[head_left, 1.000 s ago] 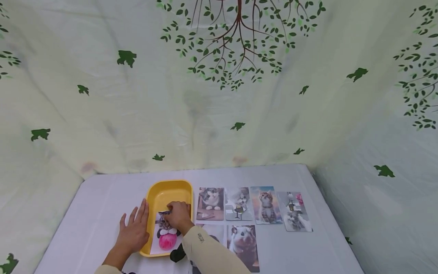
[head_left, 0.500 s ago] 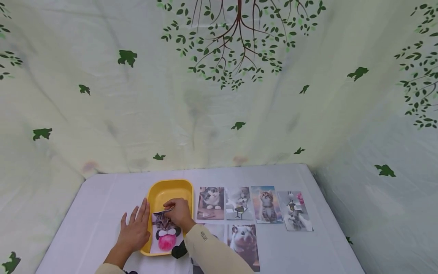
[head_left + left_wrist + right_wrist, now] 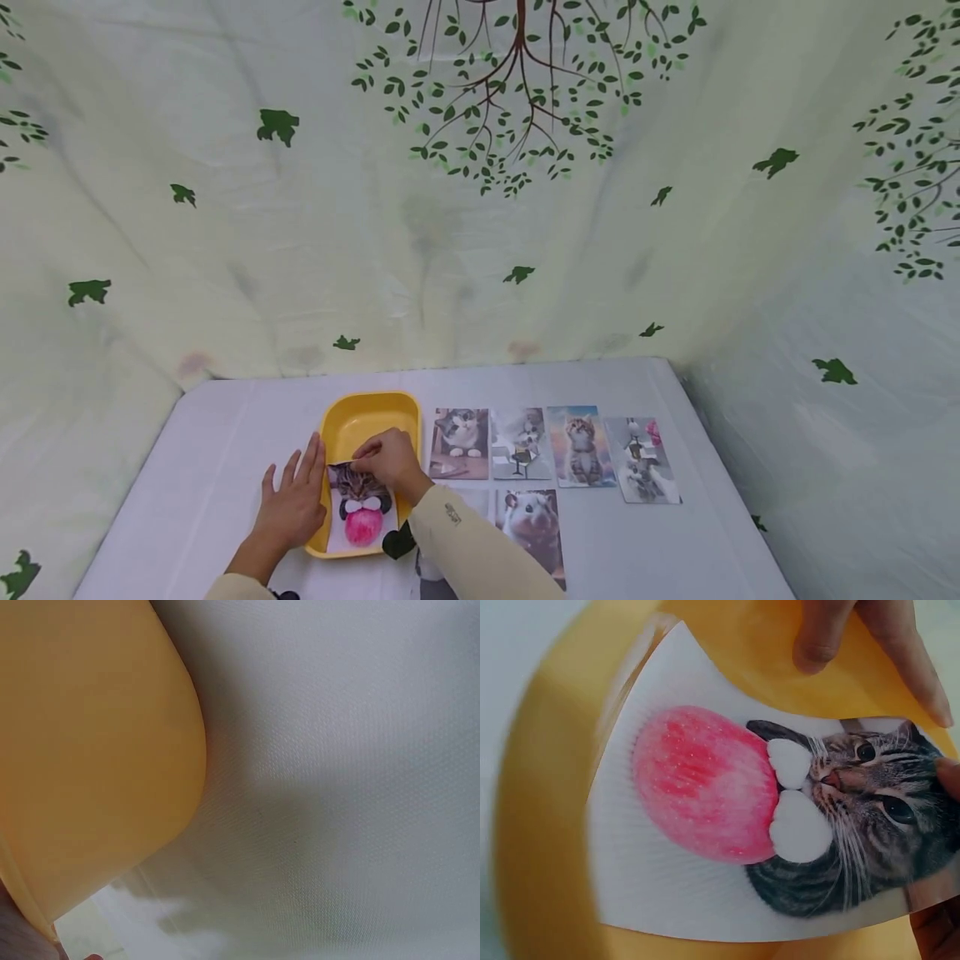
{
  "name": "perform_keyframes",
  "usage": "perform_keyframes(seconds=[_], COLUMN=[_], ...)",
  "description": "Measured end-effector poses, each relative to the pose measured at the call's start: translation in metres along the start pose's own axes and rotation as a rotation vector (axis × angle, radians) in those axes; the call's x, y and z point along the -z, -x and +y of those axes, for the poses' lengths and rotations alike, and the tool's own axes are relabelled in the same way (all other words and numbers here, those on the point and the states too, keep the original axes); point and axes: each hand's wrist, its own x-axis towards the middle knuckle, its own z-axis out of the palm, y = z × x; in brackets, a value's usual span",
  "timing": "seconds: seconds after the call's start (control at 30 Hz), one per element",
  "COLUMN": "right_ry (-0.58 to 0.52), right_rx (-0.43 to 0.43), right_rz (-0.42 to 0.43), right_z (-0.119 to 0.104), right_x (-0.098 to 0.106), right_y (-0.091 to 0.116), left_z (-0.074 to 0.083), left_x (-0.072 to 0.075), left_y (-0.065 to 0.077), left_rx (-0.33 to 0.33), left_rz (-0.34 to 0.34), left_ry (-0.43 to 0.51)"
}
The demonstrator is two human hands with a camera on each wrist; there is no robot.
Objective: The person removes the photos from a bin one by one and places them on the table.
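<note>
A photo card [image 3: 363, 525] with a tabby cat and a pink ball lies in the near part of a yellow tray [image 3: 375, 407]. My right hand [image 3: 397, 465] pinches the card's far edge with thumb and fingers. In the right wrist view the card [image 3: 705, 787] looks bent, its side edges curving. My left hand [image 3: 291, 504] rests along the tray's left rim, fingers straight and spread; its thumb and a finger [image 3: 907, 652] show at the top of the right wrist view. The left wrist view shows mostly the tray's outer wall [image 3: 90, 750].
Right of the tray lie several animal photo cards, among them a kitten card [image 3: 583, 450] and a hamster card [image 3: 530, 529]. My right sleeve [image 3: 480, 537] covers parts of others. A black object [image 3: 399, 542] hangs by that sleeve. White cloth [image 3: 712, 542] covers the table.
My right hand has shifted slightly, and the card's far edge has slid left toward the tray's left wall. More of the cat's face shows now. The left hand stays in place.
</note>
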Motion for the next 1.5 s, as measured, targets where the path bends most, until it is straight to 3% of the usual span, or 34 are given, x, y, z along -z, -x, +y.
perform_keyframes(seconds=[0.17, 0.5, 0.73, 0.87, 1.0, 1.27, 1.5], right_ry=[0.033, -0.206, -0.415, -0.41, -0.37, -0.307, -0.215], right_rx=[0.036, 0.185, 0.195, 0.207, 0.219, 0.15, 0.024], right_rz=[-0.003, 0.084, 0.076, 0.083, 0.092, 0.132, 0.194], right_z=[0.001, 0.0, -0.002, 0.008, 0.016, 0.064, 0.144], right_x=[0.006, 0.041, 0.09, 0.121, 0.154, 0.21, 0.244], right_y=[0.004, 0.007, 0.011, 0.02, 0.043, 0.082, 0.102], left_z=[0.001, 0.0, 0.002, 0.0, -0.002, -0.001, -0.001], left_x=[-0.001, -0.001, 0.001, 0.001, 0.001, 0.003, 0.002], left_y=[0.0, -0.001, -0.003, -0.004, -0.004, -0.003, -0.007], left_rx=[-0.006, 0.019, 0.014, 0.002, 0.003, 0.006, 0.016], left_rz=[0.003, -0.039, -0.049, -0.052, -0.067, -0.088, -0.112], left_ry=[-0.004, -0.011, 0.012, 0.017, 0.021, 0.038, 0.063])
